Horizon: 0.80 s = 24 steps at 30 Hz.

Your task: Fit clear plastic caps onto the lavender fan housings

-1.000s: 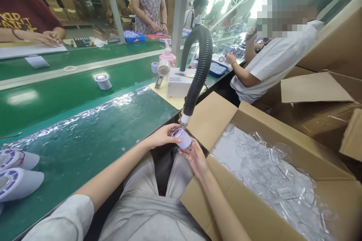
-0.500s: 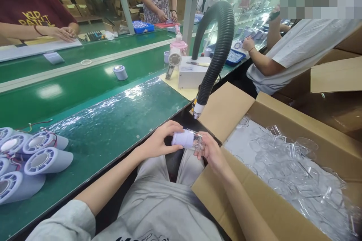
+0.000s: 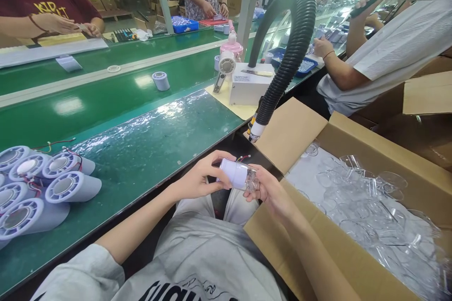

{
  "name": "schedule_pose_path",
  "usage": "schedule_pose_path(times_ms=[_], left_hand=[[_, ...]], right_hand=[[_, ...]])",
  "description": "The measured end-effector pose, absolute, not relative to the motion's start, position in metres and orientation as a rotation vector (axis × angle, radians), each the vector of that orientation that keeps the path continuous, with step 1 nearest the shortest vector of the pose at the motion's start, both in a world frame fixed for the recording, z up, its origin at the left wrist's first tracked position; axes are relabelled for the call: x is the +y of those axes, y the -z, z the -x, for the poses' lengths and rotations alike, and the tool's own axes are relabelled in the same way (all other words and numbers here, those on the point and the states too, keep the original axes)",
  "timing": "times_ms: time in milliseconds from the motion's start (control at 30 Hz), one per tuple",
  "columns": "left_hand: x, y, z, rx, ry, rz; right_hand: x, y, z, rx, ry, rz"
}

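Above my lap, my left hand (image 3: 208, 175) grips a lavender plastic cylinder (image 3: 233, 174), thumb below and fingers over its far side. A thin wire with a small connector (image 3: 243, 157) sticks out behind it. My right hand (image 3: 265, 184) holds a clear plastic cover (image 3: 251, 179) that meets the cylinder's right end. Whether the cover is fully seated I cannot tell. On the bench to the left lie several similar lavender cylinders (image 3: 72, 187) with round slotted ends and red and black wires.
An open cardboard box (image 3: 307, 211) with several clear plastic covers (image 3: 367, 207) stands at my right. A black flexible hose (image 3: 300, 33) arches over the bench edge beside a white box-shaped device (image 3: 249, 88). One lavender cylinder (image 3: 161, 81) stands on the green belt (image 3: 116, 103). Co-workers sit around.
The view has shifted slightly, so the surroundings appear a little further right. My left fingers have shifted on the cylinder, and its wire now shows behind it. Both hands keep hold.
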<state>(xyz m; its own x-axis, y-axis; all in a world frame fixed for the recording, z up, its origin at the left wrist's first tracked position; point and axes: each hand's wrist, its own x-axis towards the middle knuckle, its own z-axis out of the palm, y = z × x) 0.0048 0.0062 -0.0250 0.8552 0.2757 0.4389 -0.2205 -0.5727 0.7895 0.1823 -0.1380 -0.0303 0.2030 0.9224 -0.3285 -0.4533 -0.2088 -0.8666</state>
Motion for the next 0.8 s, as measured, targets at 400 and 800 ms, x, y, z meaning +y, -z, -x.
schedule_pose_path(times_ms=[400,800], left_hand=[[-0.01,0.024,0.011,0.283,-0.395,-1.837],[-0.018,0.032,0.013,0.078,-0.76,-2.153]], right_hand=[[-0.142,0.026,-0.172,-0.617,-1.519,1.311],[-0.155,0.022,-0.173,-0.766,-1.268,1.444]])
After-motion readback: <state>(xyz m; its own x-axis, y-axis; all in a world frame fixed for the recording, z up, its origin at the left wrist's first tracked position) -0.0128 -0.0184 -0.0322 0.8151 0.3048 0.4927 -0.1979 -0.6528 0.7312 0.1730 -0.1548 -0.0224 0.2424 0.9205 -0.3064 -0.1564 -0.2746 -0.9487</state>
